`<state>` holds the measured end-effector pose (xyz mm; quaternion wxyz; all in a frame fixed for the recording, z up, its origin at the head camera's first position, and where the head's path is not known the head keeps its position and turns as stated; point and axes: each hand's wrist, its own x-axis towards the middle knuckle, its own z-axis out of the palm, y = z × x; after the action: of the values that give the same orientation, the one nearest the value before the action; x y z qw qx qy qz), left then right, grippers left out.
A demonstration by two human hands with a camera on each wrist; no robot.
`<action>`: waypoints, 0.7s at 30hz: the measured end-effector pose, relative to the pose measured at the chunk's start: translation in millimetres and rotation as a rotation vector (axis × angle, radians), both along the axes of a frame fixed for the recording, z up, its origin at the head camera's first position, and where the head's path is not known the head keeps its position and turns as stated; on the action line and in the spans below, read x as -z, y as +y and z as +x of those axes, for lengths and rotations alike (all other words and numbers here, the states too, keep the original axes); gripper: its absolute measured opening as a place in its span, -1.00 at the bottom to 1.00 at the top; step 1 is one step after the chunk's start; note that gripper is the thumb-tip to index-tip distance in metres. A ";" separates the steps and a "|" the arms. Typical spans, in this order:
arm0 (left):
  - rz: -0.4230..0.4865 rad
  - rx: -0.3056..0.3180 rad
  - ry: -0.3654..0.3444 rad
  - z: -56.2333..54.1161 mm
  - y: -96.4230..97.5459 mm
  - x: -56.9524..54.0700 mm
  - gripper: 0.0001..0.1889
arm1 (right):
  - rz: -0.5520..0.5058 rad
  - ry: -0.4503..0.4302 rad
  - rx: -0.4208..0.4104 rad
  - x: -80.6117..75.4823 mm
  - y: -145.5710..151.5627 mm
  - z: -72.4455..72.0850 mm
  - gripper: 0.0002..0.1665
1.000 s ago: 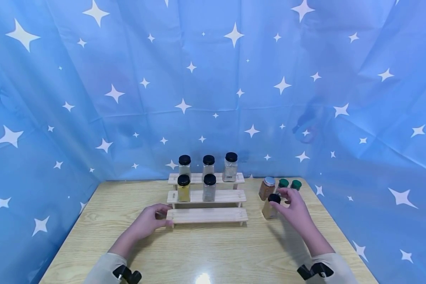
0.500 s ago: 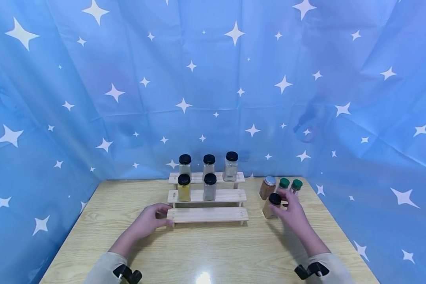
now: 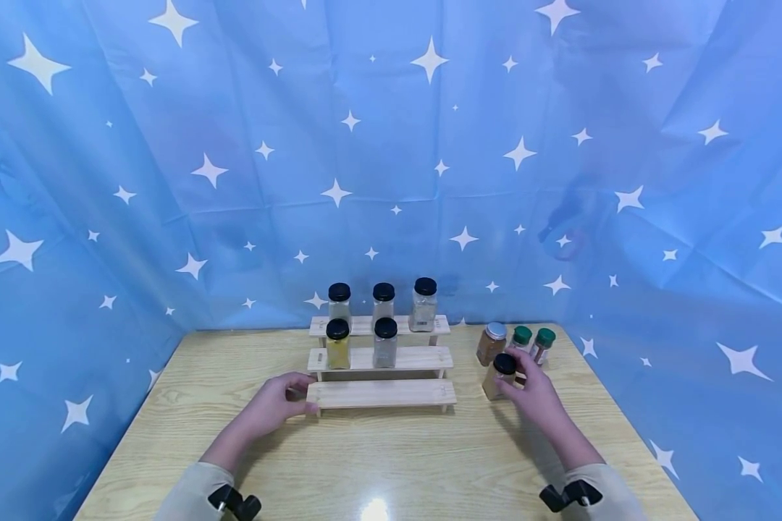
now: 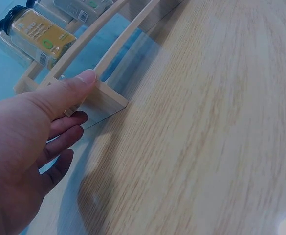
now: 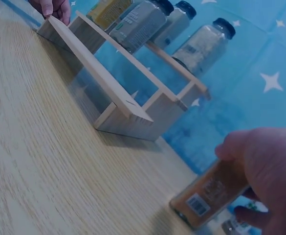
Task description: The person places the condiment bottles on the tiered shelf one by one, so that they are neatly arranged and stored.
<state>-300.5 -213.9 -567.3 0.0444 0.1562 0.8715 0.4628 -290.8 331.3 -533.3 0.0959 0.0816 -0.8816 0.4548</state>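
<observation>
My right hand [image 3: 533, 387] grips a black-lidded spice jar [image 3: 495, 386] with tan-brown contents, thumb and fingers around its upper part; the right wrist view shows a barcode label on the jar [image 5: 205, 198]. The left hand [image 3: 280, 400] holds the left end of the lowest step of a three-tier wooden spice rack [image 3: 381, 394]. In the left wrist view its thumb lies on the end of that step and the other fingers curl beside it. Three black-lidded jars stand on the top step. On the middle step are a yellow jar [image 3: 338, 352] and a greyish jar [image 3: 385, 352].
Behind the right hand stand a brown jar with a silver lid [image 3: 492, 344] and two green-lidded jars, one [image 3: 520, 337] partly hidden by the fingers. The wooden table [image 3: 391, 456] ends at a blue star-patterned curtain [image 3: 391, 145] behind and at the sides.
The right hand has shifted slightly left and closed in around the black-lidded jar, uncovering more of a green-lidded jar. The left hand keeps its place on the rack.
</observation>
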 end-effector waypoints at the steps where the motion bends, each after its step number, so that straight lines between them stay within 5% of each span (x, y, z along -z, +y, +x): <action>1: 0.000 0.000 0.000 -0.1 0.0 0.0 -0.43 | -0.001 0.003 -0.002 0.5 0.2 0.1 -0.23; 21: -0.006 -0.027 -0.026 2.3 2.0 1.2 -0.40 | 0.005 0.048 0.097 10.2 1.4 -2.5 -0.38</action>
<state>-298.2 -212.0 -568.5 0.0499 0.1384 0.8741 0.4629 -293.4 332.7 -543.5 0.1388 0.0501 -0.8832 0.4452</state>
